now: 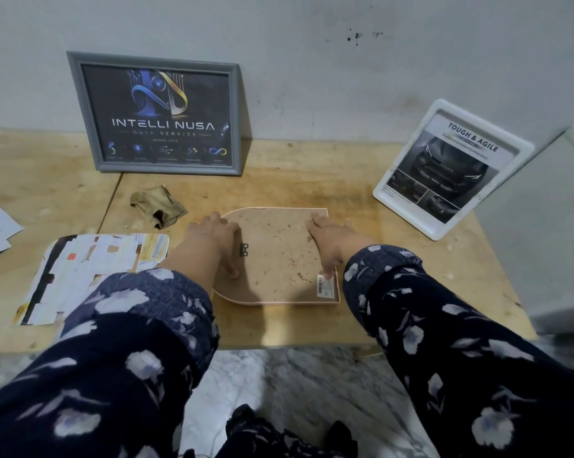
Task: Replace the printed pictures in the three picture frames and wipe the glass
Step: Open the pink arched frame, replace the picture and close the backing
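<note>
Arched fibreboard frame back (275, 256), speckled, lay face-down; left hand (214, 241) and right hand (328, 241) pressed flat, fingers straight; glass hidden.

face-down frame (279, 259) mid-table, cloth (158, 206) behind-left, two frames (upright) (160, 114) (451, 166) against wall

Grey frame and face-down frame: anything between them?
Head view: only a crumpled cloth, left of the direct line, on the wooden table between grey frame and face-down frame.
</note>
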The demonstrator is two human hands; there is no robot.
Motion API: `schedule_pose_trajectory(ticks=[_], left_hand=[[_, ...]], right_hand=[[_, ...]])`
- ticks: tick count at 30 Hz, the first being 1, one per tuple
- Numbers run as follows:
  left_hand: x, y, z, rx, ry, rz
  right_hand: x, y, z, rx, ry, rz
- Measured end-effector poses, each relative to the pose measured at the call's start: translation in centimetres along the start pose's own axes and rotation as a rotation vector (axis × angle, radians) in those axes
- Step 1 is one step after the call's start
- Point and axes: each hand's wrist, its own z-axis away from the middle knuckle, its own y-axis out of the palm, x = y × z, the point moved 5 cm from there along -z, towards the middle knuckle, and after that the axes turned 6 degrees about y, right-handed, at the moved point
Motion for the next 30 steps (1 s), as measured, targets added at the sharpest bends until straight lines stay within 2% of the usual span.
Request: schedule_pose_trajectory(ticks=[8,22,25,30], left_hand=[[-0.7,-1.0,-1.5,0.023,0.039,0.001],[-1.1,0.6,-0.8,0.015,0.015,0.147],[-1.9,1.0,0.2,0.004,-0.029,0.089],[-2.3,2.1,0.7,-0.029,-0.050,0.077]], right_hand=[[-0.3,-0.7,-1.0,-0.024,-0.046,0.006],[1.5,0.5,0.8,0.001,0.066,-0.013],[2.8,1.8,2.3,-0.097,0.078,-0.026],[5.3,2.9,4.1,-0.505,-0.049,-0.117]])
